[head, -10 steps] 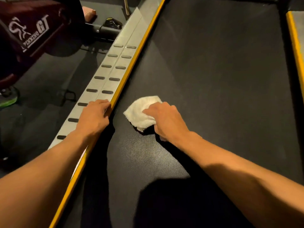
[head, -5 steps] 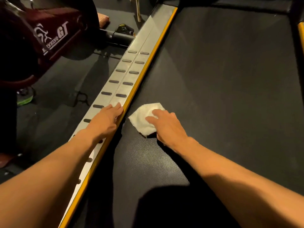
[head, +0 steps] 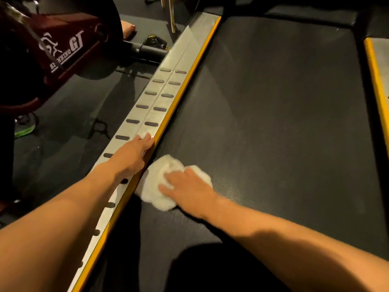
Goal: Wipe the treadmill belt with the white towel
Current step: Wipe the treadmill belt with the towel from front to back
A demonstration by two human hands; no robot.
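Observation:
The white towel (head: pixel 156 187) lies crumpled on the black treadmill belt (head: pixel 273 123), close against the yellow strip of the left side rail. My right hand (head: pixel 188 190) presses flat on the towel's right half, fingers spread and pointing left. My left hand (head: pixel 132 157) rests palm down on the grey left side rail (head: pixel 168 85), fingers straight along it, holding nothing. Part of the towel is hidden under my right hand.
A dark red exercise machine (head: pixel 63 45) with white lettering stands on the floor to the left. A second yellow-edged rail (head: pixel 376 85) borders the belt on the right. A wooden leg (head: pixel 171 13) and a black bar (head: pixel 147 50) lie past the rail's far end.
My right hand has slid the towel left and toward me, up against the left rail, and the towel has spread wider. My left hand stayed on the rail; the view tilted forward.

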